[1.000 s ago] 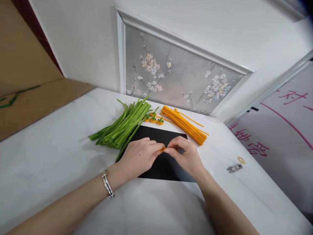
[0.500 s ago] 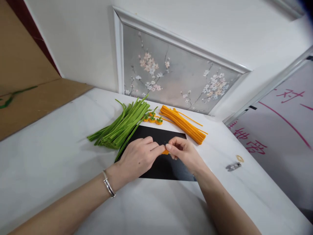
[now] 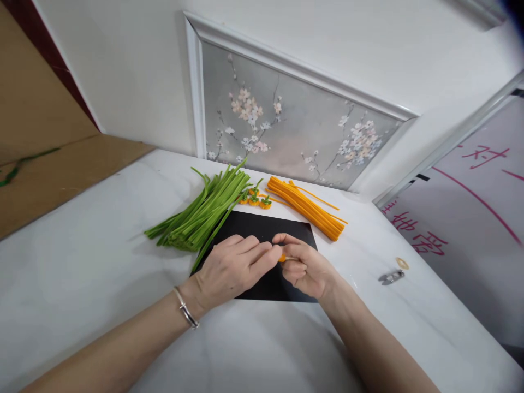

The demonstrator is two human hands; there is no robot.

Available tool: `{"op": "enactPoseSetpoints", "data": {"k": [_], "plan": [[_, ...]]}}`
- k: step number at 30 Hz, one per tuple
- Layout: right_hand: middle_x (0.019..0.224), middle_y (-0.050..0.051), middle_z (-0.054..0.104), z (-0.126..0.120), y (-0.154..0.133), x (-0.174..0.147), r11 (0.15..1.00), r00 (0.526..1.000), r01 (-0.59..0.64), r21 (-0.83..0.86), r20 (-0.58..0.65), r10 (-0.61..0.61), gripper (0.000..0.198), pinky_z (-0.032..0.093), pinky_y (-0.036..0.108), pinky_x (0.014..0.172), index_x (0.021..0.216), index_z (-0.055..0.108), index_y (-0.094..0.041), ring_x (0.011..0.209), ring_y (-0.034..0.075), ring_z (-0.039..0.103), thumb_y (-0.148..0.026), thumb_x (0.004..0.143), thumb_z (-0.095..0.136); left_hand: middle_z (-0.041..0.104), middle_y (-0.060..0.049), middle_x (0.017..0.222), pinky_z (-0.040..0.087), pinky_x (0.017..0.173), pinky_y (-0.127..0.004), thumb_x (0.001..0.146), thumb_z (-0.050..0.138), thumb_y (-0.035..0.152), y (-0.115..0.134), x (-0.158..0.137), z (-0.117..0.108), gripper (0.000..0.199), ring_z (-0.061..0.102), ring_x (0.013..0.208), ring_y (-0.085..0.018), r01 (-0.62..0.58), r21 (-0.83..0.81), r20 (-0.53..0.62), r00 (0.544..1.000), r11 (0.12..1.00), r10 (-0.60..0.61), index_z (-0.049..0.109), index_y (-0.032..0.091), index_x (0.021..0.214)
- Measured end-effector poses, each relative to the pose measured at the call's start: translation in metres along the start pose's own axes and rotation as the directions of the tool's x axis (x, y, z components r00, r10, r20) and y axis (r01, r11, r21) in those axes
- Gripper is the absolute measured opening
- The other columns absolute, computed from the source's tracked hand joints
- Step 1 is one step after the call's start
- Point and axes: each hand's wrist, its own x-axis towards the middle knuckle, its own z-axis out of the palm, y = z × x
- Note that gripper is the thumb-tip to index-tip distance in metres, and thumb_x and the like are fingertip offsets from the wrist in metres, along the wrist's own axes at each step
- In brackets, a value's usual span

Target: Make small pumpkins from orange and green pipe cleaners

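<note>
Over the black mat (image 3: 262,284), my left hand (image 3: 239,267) is closed, pinching a small orange pipe-cleaner piece (image 3: 281,257) that mostly hides behind its fingertips. My right hand (image 3: 307,267) meets it from the right, thumb and fingers curled around the piece's other side, where a thin pale end shows. Beyond the hands sit several small orange pumpkin shapes with green tops (image 3: 254,201). To their left lies a thick bundle of green pipe cleaners (image 3: 200,213), partly over the mat. A bundle of orange pipe cleaners (image 3: 307,209) rests on the right.
Thread snips (image 3: 392,277) and a small yellowish ring (image 3: 402,263) lie on the white marbled table (image 3: 164,164) at right. A framed blossom picture (image 3: 286,125) stands behind. Cardboard (image 3: 82,164) borders the left, and a whiteboard with red writing (image 3: 470,218) the right.
My right hand has turned and its fingers have opened out somewhat around the orange piece. My left fingertips have shifted slightly right and down with it.
</note>
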Motion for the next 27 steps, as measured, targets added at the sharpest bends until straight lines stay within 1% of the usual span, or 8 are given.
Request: {"op": "enactPoseSetpoints", "data": {"k": [3, 6, 10, 13, 15, 20, 24, 27], "plan": [[0.048, -0.013, 0.039, -0.001, -0.001, 0.001, 0.999, 0.999, -0.035, 0.009, 0.021, 0.034, 0.027, 0.013, 0.01, 0.03, 0.082, 0.055, -0.018, 0.033, -0.002, 0.017, -0.012, 0.063, 0.073, 0.072, 0.002, 0.085, 0.038, 0.059, -0.029, 0.093, 0.047, 0.012, 0.0, -0.003, 0.004, 0.034, 0.058, 0.064, -0.013, -0.008, -0.076, 0.056, 0.998, 0.997, 0.012, 0.056, 0.027, 0.122], [0.053, -0.011, 0.045, -0.002, -0.001, 0.0, 0.999, 0.999, -0.029, 0.032, 0.027, 0.028, 0.025, 0.022, 0.008, 0.032, 0.083, 0.055, -0.018, 0.035, -0.001, 0.028, -0.021, 0.069, 0.075, 0.073, 0.002, 0.089, 0.043, 0.062, -0.027, 0.093, 0.045, 0.012, 0.0, -0.005, 0.011, 0.038, 0.061, 0.067, -0.013, 0.199, -0.283, 0.124, 0.978, 0.938, -0.17, 0.06, 0.033, 0.122], [0.076, -0.002, 0.06, -0.002, -0.002, -0.004, 0.962, 0.972, 0.233, -0.144, 0.014, -0.234, 0.03, 0.044, 0.017, 0.044, 0.093, 0.058, -0.02, 0.052, 0.006, 0.053, -0.045, 0.079, 0.068, 0.073, -0.002, 0.104, 0.052, 0.072, -0.025, 0.09, 0.052, 0.02, -0.003, -0.002, 0.017, 0.036, 0.066, 0.083, -0.014, 0.587, -0.667, 0.387, 0.799, 0.459, -0.46, 0.062, 0.027, 0.124], [0.08, -0.001, 0.061, 0.001, -0.001, -0.008, 0.753, 0.868, 0.468, -0.463, 0.082, -0.489, 0.029, 0.049, 0.022, 0.054, 0.093, 0.062, -0.02, 0.061, 0.01, 0.057, -0.042, 0.077, 0.071, 0.073, -0.002, 0.107, 0.054, 0.08, -0.03, 0.086, 0.058, 0.025, -0.005, 0.003, 0.015, 0.04, 0.066, 0.086, -0.016, 0.658, -0.749, 0.562, 0.694, 0.079, -0.451, 0.06, 0.025, 0.127], [0.078, 0.0, 0.062, 0.005, 0.001, -0.009, 0.627, 0.824, 0.502, -0.596, 0.108, -0.556, 0.026, 0.049, 0.024, 0.056, 0.092, 0.065, -0.02, 0.061, 0.011, 0.056, -0.038, 0.075, 0.072, 0.073, -0.002, 0.108, 0.053, 0.084, -0.032, 0.085, 0.06, 0.026, -0.005, 0.006, 0.013, 0.042, 0.065, 0.087, -0.015, 0.666, -0.745, 0.615, 0.655, -0.051, -0.439, 0.061, 0.025, 0.126], [0.074, 0.001, 0.063, 0.006, 0.01, -0.008, 0.45, 0.732, 0.514, -0.73, 0.1, -0.674, 0.015, 0.05, 0.027, 0.057, 0.088, 0.066, -0.02, 0.059, 0.013, 0.058, -0.033, 0.082, 0.066, 0.071, -0.001, 0.098, 0.049, 0.084, -0.031, 0.083, 0.062, 0.028, -0.003, 0.009, 0.01, 0.037, 0.059, 0.083, -0.014, 0.656, -0.742, 0.634, 0.617, -0.14, -0.466, 0.065, 0.026, 0.12], [0.087, 0.0, 0.06, -0.002, 0.008, -0.007, 0.28, 0.576, 0.608, -0.743, 0.169, -0.8, 0.02, 0.049, 0.026, 0.061, 0.099, 0.06, -0.024, 0.064, 0.011, 0.056, -0.027, 0.08, 0.067, 0.056, 0.003, 0.066, 0.04, 0.06, -0.023, 0.087, 0.056, 0.03, -0.005, 0.009, 0.004, 0.017, 0.045, 0.061, -0.01, 0.69, -0.705, 0.693, 0.622, -0.163, -0.364, 0.07, 0.021, 0.085], [0.102, 0.003, 0.056, -0.005, 0.002, -0.007, 0.235, 0.569, 0.655, -0.718, 0.264, -0.779, 0.033, 0.049, 0.026, 0.065, 0.111, 0.06, -0.027, 0.073, 0.012, 0.057, -0.028, 0.079, 0.069, 0.048, 0.004, 0.064, 0.029, 0.052, -0.023, 0.088, 0.053, 0.028, -0.006, 0.01, -0.001, 0.023, 0.035, 0.057, -0.009, 0.701, -0.698, 0.708, 0.645, -0.147, -0.287, 0.061, 0.018, 0.069]]}}
